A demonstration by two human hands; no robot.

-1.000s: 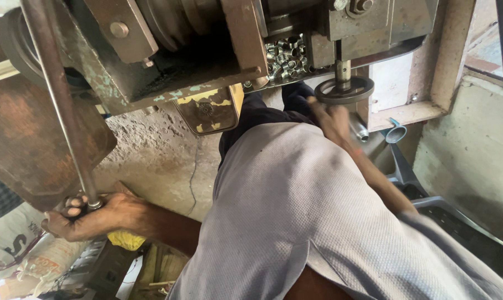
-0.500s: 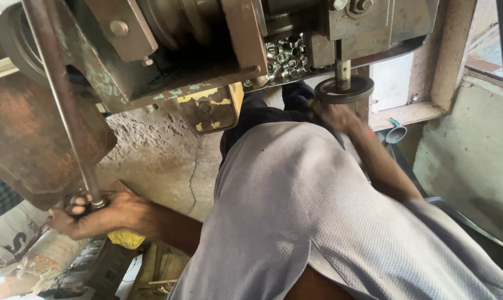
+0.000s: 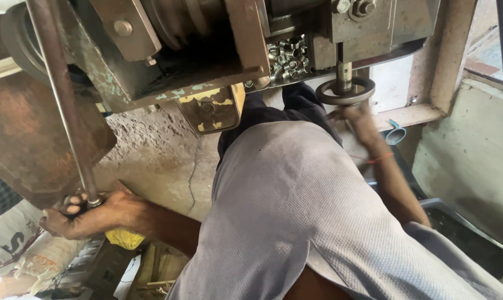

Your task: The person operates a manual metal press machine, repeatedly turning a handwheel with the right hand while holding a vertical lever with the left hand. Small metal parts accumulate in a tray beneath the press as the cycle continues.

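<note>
Press work looks mid-cycle: left hand (image 3: 87, 214), at eight o'clock, is clenched round the foot of the long steel lever (image 3: 62, 105). Right hand (image 3: 358, 119), at one o'clock, reaches under the ring die (image 3: 346, 91); its grip I cannot tell. Finished ferrules (image 3: 289, 55) are heaped behind, so some output is done.

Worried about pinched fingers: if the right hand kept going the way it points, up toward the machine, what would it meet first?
Likely the round metal ring on the shaft just above the right hand; depth is unclear.
</note>
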